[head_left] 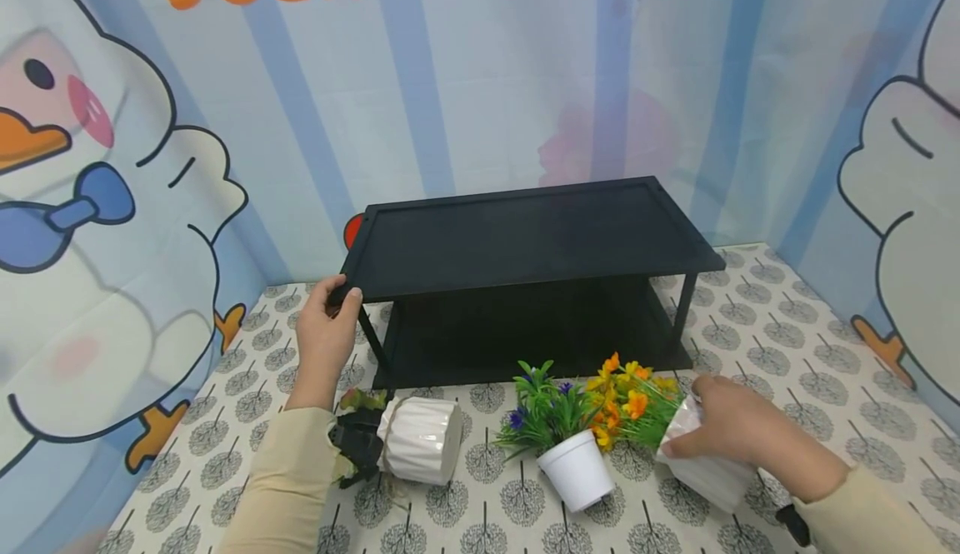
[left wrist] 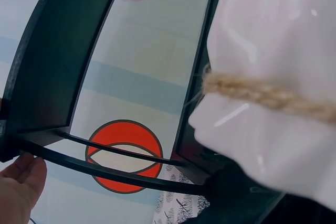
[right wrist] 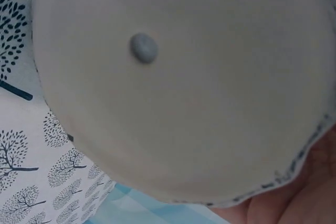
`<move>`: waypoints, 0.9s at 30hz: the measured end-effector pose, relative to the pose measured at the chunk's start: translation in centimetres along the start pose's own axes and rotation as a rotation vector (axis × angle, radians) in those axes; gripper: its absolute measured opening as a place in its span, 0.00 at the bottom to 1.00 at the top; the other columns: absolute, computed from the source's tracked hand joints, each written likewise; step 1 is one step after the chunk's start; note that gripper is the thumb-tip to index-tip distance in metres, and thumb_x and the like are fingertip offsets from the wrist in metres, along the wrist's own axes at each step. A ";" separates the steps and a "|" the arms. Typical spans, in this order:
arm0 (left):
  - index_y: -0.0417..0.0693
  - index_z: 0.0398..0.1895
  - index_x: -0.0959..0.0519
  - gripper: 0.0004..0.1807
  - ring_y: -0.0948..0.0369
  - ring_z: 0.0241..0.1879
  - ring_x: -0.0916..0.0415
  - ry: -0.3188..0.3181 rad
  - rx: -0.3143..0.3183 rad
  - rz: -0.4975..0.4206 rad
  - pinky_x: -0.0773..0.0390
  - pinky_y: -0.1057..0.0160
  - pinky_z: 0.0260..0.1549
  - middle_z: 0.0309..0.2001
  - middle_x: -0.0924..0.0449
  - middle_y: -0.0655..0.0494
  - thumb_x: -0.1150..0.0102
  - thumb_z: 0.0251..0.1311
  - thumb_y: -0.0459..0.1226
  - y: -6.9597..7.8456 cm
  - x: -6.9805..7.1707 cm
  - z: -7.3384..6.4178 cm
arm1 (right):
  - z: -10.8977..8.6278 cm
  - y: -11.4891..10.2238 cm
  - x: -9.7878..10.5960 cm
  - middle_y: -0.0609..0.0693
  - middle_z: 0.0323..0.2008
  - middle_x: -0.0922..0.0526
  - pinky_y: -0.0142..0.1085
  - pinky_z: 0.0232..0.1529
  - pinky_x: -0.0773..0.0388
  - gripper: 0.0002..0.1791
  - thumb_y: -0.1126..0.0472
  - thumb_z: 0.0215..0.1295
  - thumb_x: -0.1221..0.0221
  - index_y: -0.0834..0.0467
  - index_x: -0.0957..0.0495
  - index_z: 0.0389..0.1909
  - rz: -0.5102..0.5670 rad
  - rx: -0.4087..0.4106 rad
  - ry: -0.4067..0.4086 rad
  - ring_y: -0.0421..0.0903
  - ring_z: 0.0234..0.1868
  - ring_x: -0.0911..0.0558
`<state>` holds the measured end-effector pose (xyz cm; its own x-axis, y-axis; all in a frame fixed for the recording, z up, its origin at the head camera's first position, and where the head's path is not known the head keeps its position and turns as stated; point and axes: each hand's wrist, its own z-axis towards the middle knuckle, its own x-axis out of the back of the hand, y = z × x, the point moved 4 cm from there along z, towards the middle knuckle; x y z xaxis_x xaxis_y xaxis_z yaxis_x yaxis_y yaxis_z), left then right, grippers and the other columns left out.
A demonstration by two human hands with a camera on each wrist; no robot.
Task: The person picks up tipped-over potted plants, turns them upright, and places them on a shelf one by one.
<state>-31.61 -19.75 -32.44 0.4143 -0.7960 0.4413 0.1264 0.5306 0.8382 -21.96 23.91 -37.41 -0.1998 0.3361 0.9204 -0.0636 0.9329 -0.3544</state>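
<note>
My left hand [head_left: 327, 333] grips the front left corner of a black two-tier shelf [head_left: 525, 237], thumb in front. The left wrist view shows its fingertips [left wrist: 35, 174] at the shelf's corner beside a post. On the right, my right hand [head_left: 738, 429] holds a white ridged pot [head_left: 705, 475] of orange and yellow flowers [head_left: 626, 400], tipped over with the blooms pointing left. The pot's pale round base [right wrist: 184, 103] fills most of the right wrist view, with part of the hand along its lower right rim.
A small white pot [head_left: 577, 471] with purple-flowered greenery leans in the middle. Left of it, a white pleated pot [head_left: 422, 440] tied with twine lies on its side, dark foliage to the left. The tree-patterned cloth [head_left: 517, 529] lies beneath; a duck-print backdrop [head_left: 510, 79] hangs behind.
</note>
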 end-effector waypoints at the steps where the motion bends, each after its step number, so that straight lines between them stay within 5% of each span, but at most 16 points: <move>1: 0.45 0.61 0.32 0.23 0.49 0.54 0.30 0.006 -0.003 -0.003 0.29 0.51 0.52 0.58 0.31 0.42 0.51 0.66 0.44 0.0 0.0 0.0 | 0.0 0.0 0.0 0.66 0.40 0.23 0.53 0.37 0.24 0.58 0.35 0.30 0.29 0.79 0.34 0.52 -0.001 -0.002 -0.004 0.55 0.36 0.23; 9: 0.46 0.61 0.31 0.23 0.50 0.50 0.28 0.026 -0.022 -0.029 0.27 0.52 0.46 0.55 0.29 0.42 0.51 0.66 0.45 -0.4 -0.2 0.0 | 0.1 -0.1 -0.2 0.56 0.31 0.23 0.45 0.28 0.24 0.49 0.39 0.33 0.29 0.76 0.30 0.46 0.017 -0.010 -0.017 0.49 0.29 0.25; 27: 0.44 0.61 0.31 0.23 0.49 0.52 0.29 0.053 -0.046 -0.058 0.27 0.51 0.50 0.57 0.30 0.42 0.50 0.66 0.43 -0.4 -0.3 -0.1 | 0.2 0.2 -0.7 0.52 0.27 0.25 0.38 0.23 0.28 0.42 0.41 0.33 0.29 0.72 0.28 0.40 0.038 -0.034 -0.005 0.47 0.26 0.27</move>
<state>-31.68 -19.69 -32.93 0.4522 -0.8099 0.3735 0.1926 0.4975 0.8458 -21.98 23.79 -38.17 -0.2062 0.3712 0.9054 -0.0228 0.9232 -0.3837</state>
